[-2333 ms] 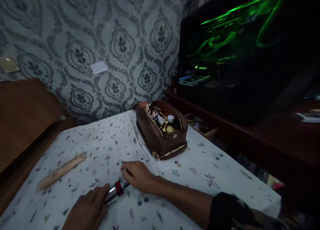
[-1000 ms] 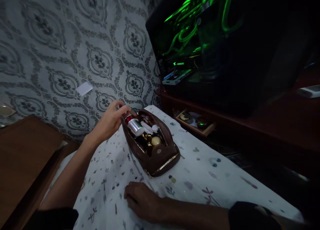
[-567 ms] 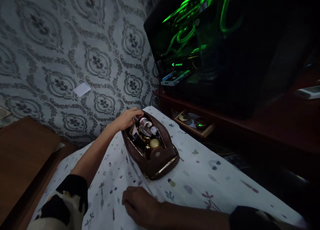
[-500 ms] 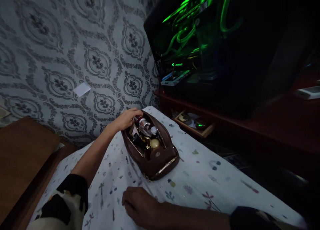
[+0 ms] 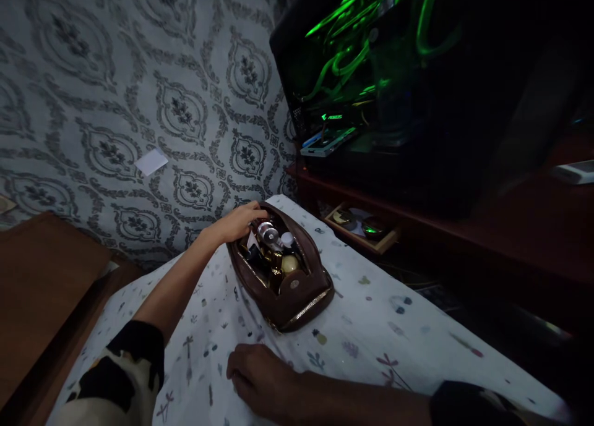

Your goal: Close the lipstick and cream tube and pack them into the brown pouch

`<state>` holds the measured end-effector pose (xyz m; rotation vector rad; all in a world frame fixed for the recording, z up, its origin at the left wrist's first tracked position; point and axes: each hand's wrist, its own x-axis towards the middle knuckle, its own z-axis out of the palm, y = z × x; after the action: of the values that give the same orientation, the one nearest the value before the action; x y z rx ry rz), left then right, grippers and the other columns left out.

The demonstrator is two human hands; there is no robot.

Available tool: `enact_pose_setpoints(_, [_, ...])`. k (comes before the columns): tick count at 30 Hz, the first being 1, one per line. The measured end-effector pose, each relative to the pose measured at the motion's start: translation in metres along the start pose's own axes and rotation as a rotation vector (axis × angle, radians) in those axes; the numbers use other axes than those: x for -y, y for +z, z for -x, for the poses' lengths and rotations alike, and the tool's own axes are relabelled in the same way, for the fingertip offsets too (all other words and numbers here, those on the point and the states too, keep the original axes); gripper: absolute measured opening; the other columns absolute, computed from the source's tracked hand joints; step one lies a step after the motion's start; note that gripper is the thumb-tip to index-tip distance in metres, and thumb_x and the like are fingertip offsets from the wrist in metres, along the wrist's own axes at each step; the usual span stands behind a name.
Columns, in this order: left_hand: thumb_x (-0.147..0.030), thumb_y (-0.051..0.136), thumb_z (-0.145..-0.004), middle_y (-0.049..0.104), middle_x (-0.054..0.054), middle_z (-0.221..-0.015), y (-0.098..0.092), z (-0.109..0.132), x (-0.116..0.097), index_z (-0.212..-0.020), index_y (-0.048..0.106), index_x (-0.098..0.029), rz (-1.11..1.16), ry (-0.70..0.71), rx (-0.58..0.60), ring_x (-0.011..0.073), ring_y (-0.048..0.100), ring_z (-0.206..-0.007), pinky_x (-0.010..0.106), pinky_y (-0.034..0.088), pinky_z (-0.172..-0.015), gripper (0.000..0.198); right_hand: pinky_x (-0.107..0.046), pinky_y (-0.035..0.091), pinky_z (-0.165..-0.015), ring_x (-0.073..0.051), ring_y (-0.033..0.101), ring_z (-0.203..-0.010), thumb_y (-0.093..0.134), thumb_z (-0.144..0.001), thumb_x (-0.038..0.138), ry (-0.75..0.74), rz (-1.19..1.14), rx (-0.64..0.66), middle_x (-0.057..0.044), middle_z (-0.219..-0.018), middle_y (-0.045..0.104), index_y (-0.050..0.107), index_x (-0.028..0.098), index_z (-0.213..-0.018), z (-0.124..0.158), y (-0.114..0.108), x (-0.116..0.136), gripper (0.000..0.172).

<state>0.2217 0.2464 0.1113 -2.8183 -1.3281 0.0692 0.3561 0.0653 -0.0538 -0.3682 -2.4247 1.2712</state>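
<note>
A brown cosmetic bag (image 5: 301, 311) with a gold zipper lies unzipped on the patterned bedsheet. My left hand (image 5: 241, 221) reaches into its far end, fingers closed around a small silver bottle (image 5: 268, 231) whose upper part they cover. Beside that bottle are a white cap (image 5: 287, 239), a round pale-yellow lid (image 5: 290, 264) and several gold and dark cosmetic pieces, mostly overlapping. Nearer to me, my right hand (image 5: 262, 376) rests on the sheet in front of the bag, fingers curled in and nothing visible in them.
To the right stands a dark computer case (image 5: 334, 123) with green-lit tubes on a reddish desk (image 5: 501, 234). Below it, a small drawer (image 5: 383, 243) is pulled out with round items inside. A brown wooden panel (image 5: 46, 277) is at left, and patterned wallpaper (image 5: 111, 92) rises behind.
The silver bottle has tilted slightly within the bag, its end turning more toward me, as my left fingers shifted a little to the right. My right hand has stayed put.
</note>
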Motion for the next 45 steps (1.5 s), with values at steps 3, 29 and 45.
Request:
enact_pose_setpoints(3, [0.001, 0.047, -0.075, 0.061, 0.007, -0.113, 0.004, -0.006, 0.009, -0.116, 0.067, -0.023, -0.097, -0.062, 0.064, 0.0206, 0.061, -0.104, 0.03, 0.048, -0.093, 0.051, -0.025, 0.046, -0.084, -0.02, 0.067, -0.094, 0.053, -0.084, 0.009, -0.018, 0.018, 0.013, -0.012, -0.106, 0.073, 0.071, 0.012, -0.105, -0.001, 0.001, -0.001, 0.028])
enact_pose_setpoints(29, [-0.038, 0.048, -0.093, 0.067, 0.005, -0.09, -0.032, 0.032, -0.019, -0.087, 0.069, -0.018, -0.014, -0.273, 0.354, 0.0202, 0.06, -0.088, 0.028, 0.043, -0.082, 0.03, -0.026, 0.046, -0.079, -0.019, 0.066, -0.089, 0.054, -0.084, 0.011, -0.063, 0.051, -0.008, -0.01, -0.102, 0.072, 0.07, 0.014, -0.101, -0.001, 0.005, -0.006, 0.024])
enact_pose_setpoints(45, [-0.009, 0.055, -0.075, 0.062, 0.009, -0.127, -0.003, -0.009, -0.008, -0.126, 0.063, -0.026, -0.24, -0.192, 0.323, 0.0285, 0.055, -0.121, 0.037, 0.046, -0.098, 0.054, -0.025, 0.044, -0.076, -0.019, 0.065, -0.086, 0.053, -0.087, 0.013, -0.091, 0.084, -0.001, -0.01, -0.099, 0.072, 0.069, 0.014, -0.097, 0.001, 0.002, -0.004, 0.02])
